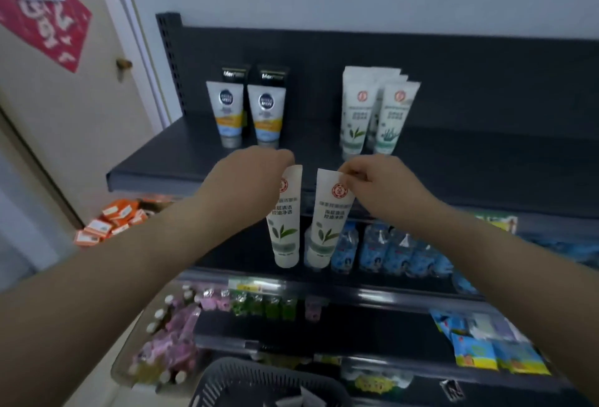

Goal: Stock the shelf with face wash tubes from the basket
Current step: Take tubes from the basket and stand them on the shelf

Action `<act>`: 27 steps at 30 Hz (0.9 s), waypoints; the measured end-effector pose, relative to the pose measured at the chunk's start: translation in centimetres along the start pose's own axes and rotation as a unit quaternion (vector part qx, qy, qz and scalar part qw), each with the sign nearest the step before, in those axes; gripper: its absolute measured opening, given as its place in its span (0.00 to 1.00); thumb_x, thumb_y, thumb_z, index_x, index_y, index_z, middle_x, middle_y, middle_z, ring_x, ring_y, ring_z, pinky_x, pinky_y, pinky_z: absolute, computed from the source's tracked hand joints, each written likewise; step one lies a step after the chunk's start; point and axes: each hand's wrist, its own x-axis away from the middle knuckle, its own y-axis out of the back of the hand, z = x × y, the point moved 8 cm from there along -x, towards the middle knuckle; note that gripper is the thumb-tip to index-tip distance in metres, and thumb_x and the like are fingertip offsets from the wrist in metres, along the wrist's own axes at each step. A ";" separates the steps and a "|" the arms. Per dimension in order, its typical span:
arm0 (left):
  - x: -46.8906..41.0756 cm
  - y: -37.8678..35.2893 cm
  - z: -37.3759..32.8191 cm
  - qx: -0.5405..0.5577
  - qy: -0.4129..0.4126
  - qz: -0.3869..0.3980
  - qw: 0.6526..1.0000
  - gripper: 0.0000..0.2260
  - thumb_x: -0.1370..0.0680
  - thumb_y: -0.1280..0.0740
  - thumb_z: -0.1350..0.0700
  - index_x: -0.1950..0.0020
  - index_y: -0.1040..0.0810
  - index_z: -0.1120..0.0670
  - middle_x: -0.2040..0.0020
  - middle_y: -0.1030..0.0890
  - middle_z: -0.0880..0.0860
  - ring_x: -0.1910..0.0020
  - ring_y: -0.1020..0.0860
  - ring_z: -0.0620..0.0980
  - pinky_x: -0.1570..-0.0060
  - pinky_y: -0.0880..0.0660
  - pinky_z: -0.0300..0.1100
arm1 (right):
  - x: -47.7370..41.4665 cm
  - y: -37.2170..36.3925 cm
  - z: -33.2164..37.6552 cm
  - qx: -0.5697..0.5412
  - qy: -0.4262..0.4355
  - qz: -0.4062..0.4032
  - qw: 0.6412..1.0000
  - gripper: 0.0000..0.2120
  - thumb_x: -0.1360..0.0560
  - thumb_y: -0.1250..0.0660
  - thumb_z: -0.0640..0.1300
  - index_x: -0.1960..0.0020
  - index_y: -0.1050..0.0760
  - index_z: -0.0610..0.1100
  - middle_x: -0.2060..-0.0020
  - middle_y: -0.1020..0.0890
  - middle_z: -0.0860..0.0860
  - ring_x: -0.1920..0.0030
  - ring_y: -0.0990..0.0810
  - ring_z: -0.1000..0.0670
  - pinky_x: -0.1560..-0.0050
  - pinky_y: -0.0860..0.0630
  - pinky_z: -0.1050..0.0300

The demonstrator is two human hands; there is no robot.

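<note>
White plastic printed with a green leaf, the left tube (285, 218) and the right tube (327, 218) are hanging caps down, side by side and slightly apart, just in front of the front edge of the top shelf (194, 160). The left hand (256, 173) is pinching the flat crimped end of the left tube. The right hand (382, 179) is pinching the upper corner of the right tube between thumb and fingers. Both hands are hovering level with that front edge, near its middle.

Further back on the shelf, matching white tubes (356, 108) are standing caps down in a small cluster. Two blue-and-yellow tubes (228, 111) are standing side by side nearer the left end. Blue packets (389, 251) are sitting on the shelf below, behind the held tubes. The rim of the dark basket (259, 384) is showing under the arms at the bottom of the view, its contents too blurred to tell. Orange boxes (110, 225) are lying heaped beyond the shelf's left end.
</note>
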 end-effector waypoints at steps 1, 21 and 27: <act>-1.0 1.0 -0.9 0.003 -0.008 -0.011 1.000 0.10 0.21 0.42 0.62 0.44 0.28 0.51 0.51 0.22 0.52 0.58 0.28 0.49 0.61 0.30 0.44 | -0.1 1.3 -0.3 0.001 -0.002 -0.009 1.000 0.08 0.19 0.41 0.45 0.54 0.24 0.49 0.63 0.23 0.58 0.64 0.25 0.57 0.68 0.30 0.63; -15.6 4.2 -8.6 0.017 -0.056 -0.076 0.995 0.09 0.22 0.43 0.62 0.46 0.24 0.55 0.54 0.23 0.52 0.59 0.25 0.51 0.63 0.30 0.44 | -7.1 13.4 -7.1 0.030 -0.013 -0.099 0.995 0.10 0.21 0.40 0.43 0.48 0.20 0.43 0.53 0.19 0.50 0.57 0.21 0.53 0.63 0.28 0.67; -17.0 2.3 -9.0 0.011 -0.055 -0.062 0.996 0.12 0.24 0.42 0.65 0.44 0.25 0.56 0.52 0.21 0.53 0.54 0.23 0.52 0.57 0.24 0.46 | -9.1 12.6 -9.2 0.030 -0.021 -0.095 0.995 0.10 0.20 0.40 0.43 0.46 0.21 0.43 0.48 0.20 0.49 0.51 0.21 0.51 0.59 0.29 0.64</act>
